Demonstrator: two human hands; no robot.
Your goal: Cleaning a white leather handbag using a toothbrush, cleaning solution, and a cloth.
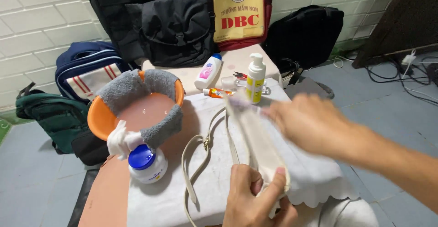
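My left hand (255, 199) pinches the near end of a cream-white bag (255, 140) that stands on edge on a white cloth (315, 176). Its long strap (196, 163) loops across the cloth to the left. My right hand (305, 122) is blurred with motion beside the bag's far end and seems to hold a small brush (239, 100) against it, though the blur hides the detail.
An orange basin (98, 122) of cloudy water with a grey towel (132, 87) over its rim stands at the left. A blue-capped jar (146, 163), white rag (121, 140), pump bottle (255, 78), lotion bottle (208, 71) and small tube (214, 92) surround it. Several backpacks lean on the wall.
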